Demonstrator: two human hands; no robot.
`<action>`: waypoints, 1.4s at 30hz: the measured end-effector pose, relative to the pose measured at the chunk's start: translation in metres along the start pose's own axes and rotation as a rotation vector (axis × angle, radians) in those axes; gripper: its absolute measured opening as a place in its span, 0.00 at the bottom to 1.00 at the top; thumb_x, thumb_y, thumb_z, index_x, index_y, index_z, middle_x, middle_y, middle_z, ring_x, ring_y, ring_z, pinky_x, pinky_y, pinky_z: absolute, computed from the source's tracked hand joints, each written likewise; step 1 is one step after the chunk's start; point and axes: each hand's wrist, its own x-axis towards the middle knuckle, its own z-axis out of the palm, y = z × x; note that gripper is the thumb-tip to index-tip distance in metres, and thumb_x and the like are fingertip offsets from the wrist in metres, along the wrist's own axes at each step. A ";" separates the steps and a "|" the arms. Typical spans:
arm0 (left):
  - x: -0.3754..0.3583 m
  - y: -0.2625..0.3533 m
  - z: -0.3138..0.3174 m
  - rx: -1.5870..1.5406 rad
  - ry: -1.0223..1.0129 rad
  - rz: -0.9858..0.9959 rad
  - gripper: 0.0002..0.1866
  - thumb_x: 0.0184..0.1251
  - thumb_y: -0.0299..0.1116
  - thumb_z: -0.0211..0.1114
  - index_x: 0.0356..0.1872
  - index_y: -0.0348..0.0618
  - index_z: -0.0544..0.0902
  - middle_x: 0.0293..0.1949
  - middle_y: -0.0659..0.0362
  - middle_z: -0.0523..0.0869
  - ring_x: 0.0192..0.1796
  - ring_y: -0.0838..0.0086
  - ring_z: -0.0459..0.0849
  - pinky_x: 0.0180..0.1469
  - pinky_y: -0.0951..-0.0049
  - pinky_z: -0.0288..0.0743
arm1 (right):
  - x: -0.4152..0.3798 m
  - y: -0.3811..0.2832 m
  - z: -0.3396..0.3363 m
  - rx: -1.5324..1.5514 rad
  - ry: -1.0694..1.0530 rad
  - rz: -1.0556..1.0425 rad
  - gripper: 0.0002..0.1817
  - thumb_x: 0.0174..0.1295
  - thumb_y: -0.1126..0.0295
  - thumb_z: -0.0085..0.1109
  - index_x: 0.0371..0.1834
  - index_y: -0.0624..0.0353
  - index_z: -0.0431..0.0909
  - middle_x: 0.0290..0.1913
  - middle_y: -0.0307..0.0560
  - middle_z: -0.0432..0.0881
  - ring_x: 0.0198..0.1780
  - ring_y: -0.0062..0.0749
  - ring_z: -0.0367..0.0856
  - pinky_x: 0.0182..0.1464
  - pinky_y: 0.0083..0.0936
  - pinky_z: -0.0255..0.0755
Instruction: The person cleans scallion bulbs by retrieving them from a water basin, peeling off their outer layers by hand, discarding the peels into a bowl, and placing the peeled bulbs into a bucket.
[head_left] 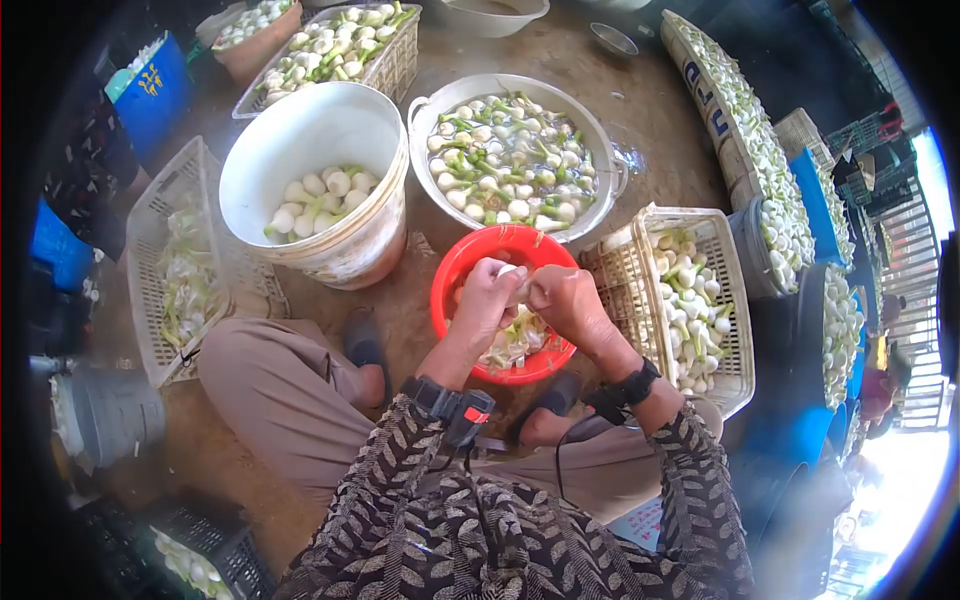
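Above a red basin [447, 262], my left hand [485, 297] is closed round a white bulb [510, 270] that looks like fresh garlic. Close beside it, my right hand [568, 300] is closed too, its fingertips pinched against the bulb's other side. My fingers cover most of the bulb. Loose peelings [517, 343] lie in the basin below my hands.
A wide metal basin [597, 215] holds bulbs in water. Beside it stands a white bucket [300, 150] with several bulbs. Crates flank me: the right crate [735, 372] holds bulbs, the left crate [150, 245] peelings. Filled sacks and tubs [735, 100] line the right.
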 end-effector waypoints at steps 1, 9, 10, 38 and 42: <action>-0.005 -0.001 -0.001 -0.036 -0.034 0.028 0.10 0.63 0.34 0.58 0.41 0.41 0.72 0.30 0.63 0.77 0.23 0.83 0.74 0.18 0.84 0.67 | -0.003 -0.001 -0.003 0.180 -0.053 0.191 0.02 0.51 0.75 0.55 0.23 0.60 0.75 0.24 0.47 0.80 0.22 0.35 0.78 0.27 0.28 0.71; -0.024 0.000 0.006 -0.144 -0.184 0.108 0.22 0.64 0.31 0.56 0.59 0.37 0.69 0.46 0.58 0.79 0.42 0.79 0.79 0.44 0.76 0.75 | -0.036 -0.003 0.000 0.969 -0.054 0.583 0.11 0.64 0.68 0.55 0.35 0.66 0.82 0.27 0.36 0.80 0.28 0.15 0.74 0.31 0.17 0.71; -0.024 -0.001 0.004 -0.134 -0.189 0.099 0.22 0.64 0.31 0.56 0.59 0.37 0.69 0.46 0.58 0.79 0.42 0.79 0.79 0.44 0.76 0.75 | -0.041 -0.004 0.001 0.977 -0.053 0.579 0.11 0.63 0.68 0.55 0.35 0.67 0.81 0.26 0.36 0.80 0.28 0.15 0.74 0.32 0.17 0.70; -0.019 -0.013 -0.005 -0.572 -0.189 0.091 0.23 0.59 0.36 0.64 0.53 0.36 0.73 0.48 0.55 0.80 0.53 0.66 0.78 0.56 0.68 0.73 | -0.088 0.049 0.080 0.470 -0.098 0.440 0.14 0.59 0.69 0.54 0.42 0.69 0.76 0.26 0.59 0.79 0.27 0.33 0.79 0.33 0.33 0.74; -0.017 -0.014 -0.008 -0.572 -0.250 0.058 0.22 0.63 0.35 0.61 0.56 0.36 0.70 0.52 0.53 0.78 0.56 0.66 0.76 0.60 0.65 0.69 | -0.055 0.021 0.032 1.068 0.078 0.674 0.13 0.61 0.71 0.54 0.46 0.68 0.74 0.32 0.48 0.81 0.31 0.24 0.80 0.34 0.24 0.75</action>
